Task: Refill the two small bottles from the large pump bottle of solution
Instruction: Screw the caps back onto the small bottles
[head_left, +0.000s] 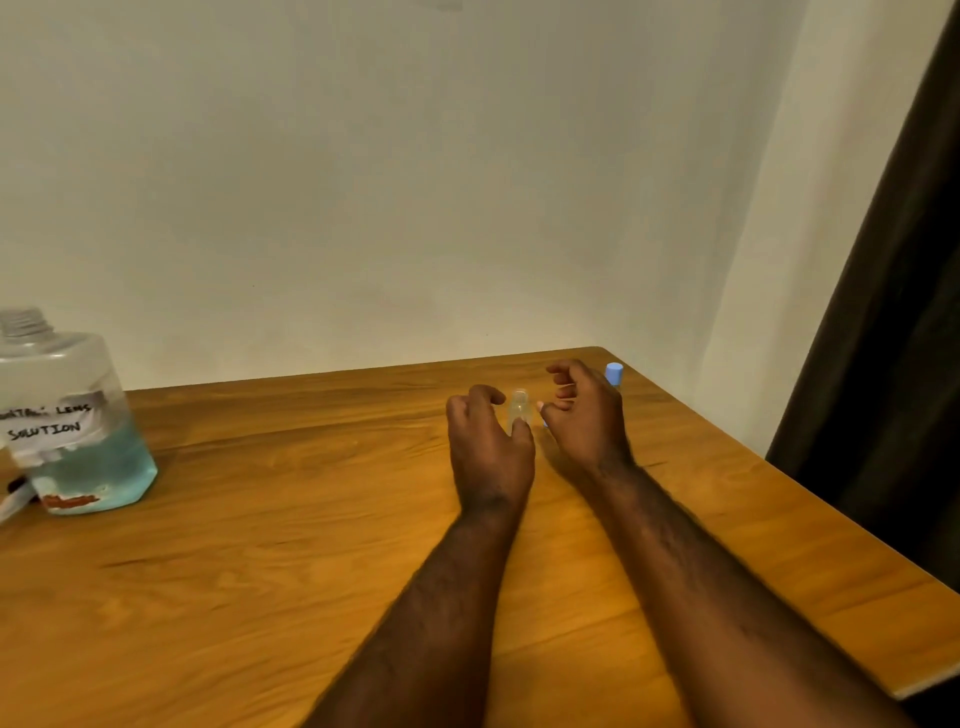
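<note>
Peeking from behind right hand (584, 415), blue-capped bottle (614, 373).

large bottle (72, 415) label (handwritten), "LENS SOLUTION", first word unclear

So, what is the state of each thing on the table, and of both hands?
Large bottle: upright, pump off, neck open, partly full of blue liquid.
Small clear bottle: upright, no cap seen, looks empty.
Blue-capped bottle: upright, closed.
Left hand: curled beside the small clear bottle; grip unclear.
Right hand: fingers curled; grip unclear.
</note>
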